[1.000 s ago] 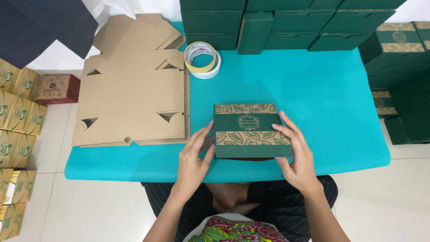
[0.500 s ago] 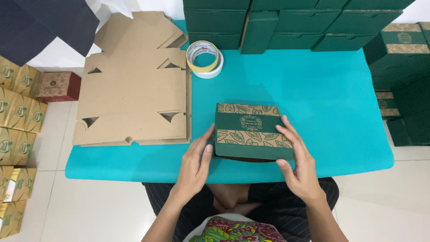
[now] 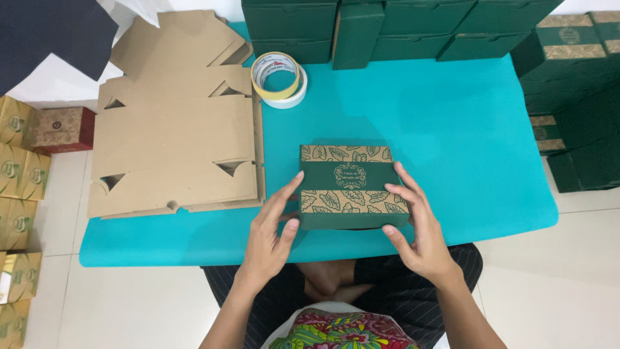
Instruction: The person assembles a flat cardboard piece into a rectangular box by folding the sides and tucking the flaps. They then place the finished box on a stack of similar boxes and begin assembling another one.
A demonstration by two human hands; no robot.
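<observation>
A dark green box (image 3: 349, 181) with tan leaf-patterned bands and a round emblem on its lid sits near the front edge of the turquoise table (image 3: 452, 129). My left hand (image 3: 271, 236) touches its left side with fingers and thumb spread. My right hand (image 3: 416, 226) cups its right front corner, fingers along the side, thumb at the front. Both hands hold the box between them.
A stack of flat brown cardboard box blanks (image 3: 177, 123) lies on the table's left. A roll of tape (image 3: 278, 77) sits behind the box. Plain green boxes (image 3: 387, 26) line the back edge, more stand at the right (image 3: 575, 97). Gold and red boxes (image 3: 26, 168) stand on the floor at left.
The green box has shifted slightly toward me, and my hands have slid with it, the left thumb now at its front left corner.
</observation>
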